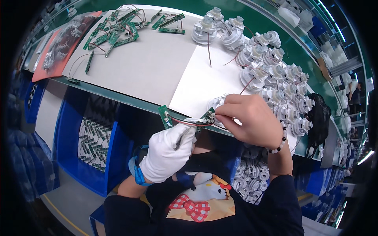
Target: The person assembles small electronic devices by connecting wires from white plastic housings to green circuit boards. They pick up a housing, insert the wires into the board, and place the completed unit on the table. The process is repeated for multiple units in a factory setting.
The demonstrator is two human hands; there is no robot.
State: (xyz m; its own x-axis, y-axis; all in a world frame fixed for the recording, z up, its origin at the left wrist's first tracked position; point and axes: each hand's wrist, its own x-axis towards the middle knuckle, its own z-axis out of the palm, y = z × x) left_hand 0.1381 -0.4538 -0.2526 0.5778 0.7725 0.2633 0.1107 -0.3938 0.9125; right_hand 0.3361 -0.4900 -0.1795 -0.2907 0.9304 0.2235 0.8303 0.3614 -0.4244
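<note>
My left hand (167, 153), in a white glove with a blue wrist strap, is closed around a pair of wired green circuit boards. One small board (163, 114) sticks up beyond the glove, and red, black and white wires (185, 121) run across to the other board (207, 115). Bare and wearing a beaded bracelet, my right hand (252, 120) pinches at the end of that second board. What its fingertips hold is too small to make out. Just behind them, a white round housing (215, 103) rests on the table's front edge, partly hidden by my right hand.
Several white housings with wires (254, 76) crowd the right side of the table. A pile of circuit boards (114, 31) lies at the far left, beside a red tray with a clear bag (63, 47). Below the edge, a blue bin (112, 157) holds more boards; more housings (252, 173) sit under my right arm.
</note>
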